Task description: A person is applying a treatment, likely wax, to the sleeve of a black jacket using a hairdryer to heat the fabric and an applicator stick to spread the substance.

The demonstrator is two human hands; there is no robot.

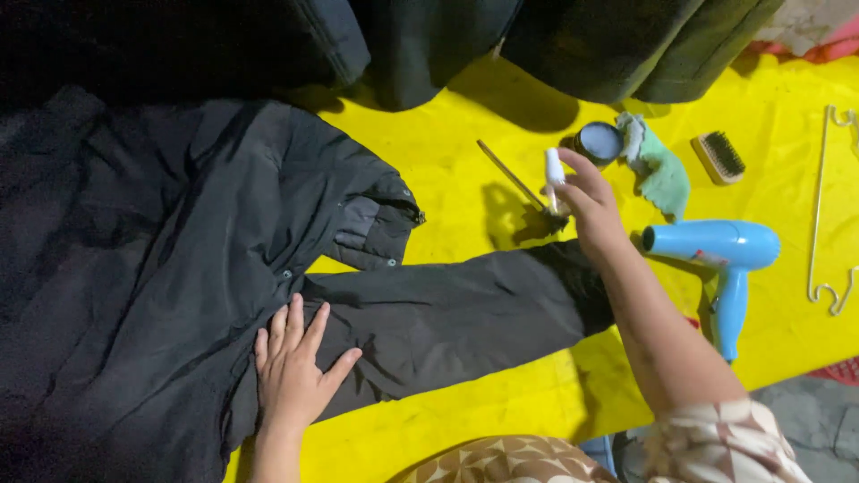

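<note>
Two bare hands work over a black padded fabric jacket (161,268) spread on a bright yellow sheet (447,152). Left hand (293,367) lies flat, palm down, fingers spread apart, pressing the jacket where the sleeve (447,313) meets the body; it grips nothing. Right hand (586,201) is raised at 2 o'clock from the left hand, above the sleeve cuff, with fingers closed around a small white cylindrical bottle (555,167) held upright. Whether a thin wooden-handled brush (514,174), running toward 10 o'clock from the right hand, is also held cannot be told.

At 1 o'clock from the right hand stands a round blue-lidded tin (598,141), just beside a pale green cloth (662,174). At 2 o'clock from that hand lies a small wooden bristle brush (720,156). At 3 o'clock from the hand rests a light blue plastic hair dryer (720,259). A white wire hanger (828,215) lies at the sheet's right edge.
</note>
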